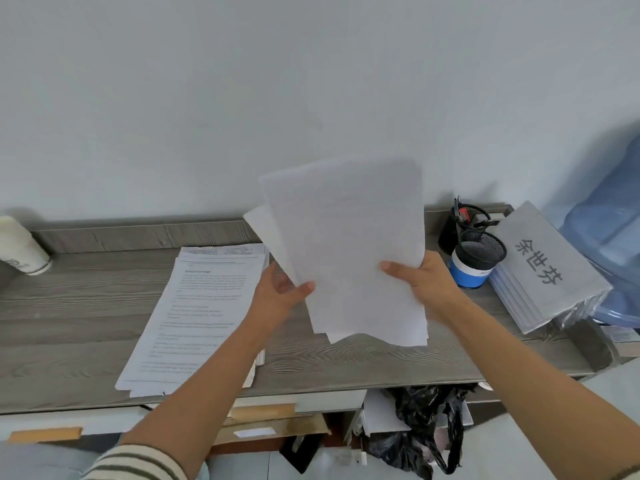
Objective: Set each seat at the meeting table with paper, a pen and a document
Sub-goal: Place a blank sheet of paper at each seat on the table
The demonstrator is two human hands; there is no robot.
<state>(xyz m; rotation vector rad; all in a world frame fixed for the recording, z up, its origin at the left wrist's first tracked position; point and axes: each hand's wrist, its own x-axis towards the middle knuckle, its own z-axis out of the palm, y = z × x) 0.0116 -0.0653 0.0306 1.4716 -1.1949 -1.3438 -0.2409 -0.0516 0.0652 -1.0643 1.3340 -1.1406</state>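
Note:
A loose stack of blank white paper [349, 244] is held up above a grey wooden shelf [69, 317]. My left hand [277, 296] grips its left edge, thumb on the front. My right hand [426, 282] grips its right edge the same way. The sheets are fanned unevenly at the bottom and top left. A pile of printed documents [197, 320] lies flat on the shelf to the left of my left arm. A black mesh pen holder [479, 251] with pens stands at the back right, next to my right hand.
Grey folders with black characters [540, 265] lean at the right, beside a blue water jug [606, 230]. A white cup [20, 247] lies at the far left. A black plastic bag [422, 427] and cardboard boxes [263, 414] sit below the shelf's front edge.

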